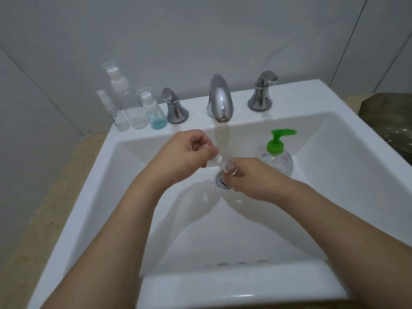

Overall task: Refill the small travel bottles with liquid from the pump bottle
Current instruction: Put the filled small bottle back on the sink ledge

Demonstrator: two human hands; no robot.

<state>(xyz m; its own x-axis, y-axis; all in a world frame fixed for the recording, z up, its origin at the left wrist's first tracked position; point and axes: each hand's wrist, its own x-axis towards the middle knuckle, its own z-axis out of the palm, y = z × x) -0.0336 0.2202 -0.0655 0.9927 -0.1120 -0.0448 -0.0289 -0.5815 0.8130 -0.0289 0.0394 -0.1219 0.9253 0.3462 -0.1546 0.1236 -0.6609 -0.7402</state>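
Over the drain of the white sink [334, 166], both my hands hold one small clear travel bottle [231, 169], tilted on its side. My right hand [252, 175] grips its body. My left hand [187, 152] pinches its white cap [217, 157] at the neck. The pump bottle [277, 152], clear with a green pump head, stands in the basin just behind my right hand. Three more travel bottles stand on the sink's back left corner: a thin clear one [111, 112], a tall clear spray bottle [126, 101], and a short one [153, 112] with blue liquid at the bottom.
A chrome tap spout [219, 99] stands at the back centre, with a handle on the left [175, 107] and one on the right [263, 91]. The chrome drain [221, 180] lies under my hands. A dark metal object [390, 121] sits at the right edge.
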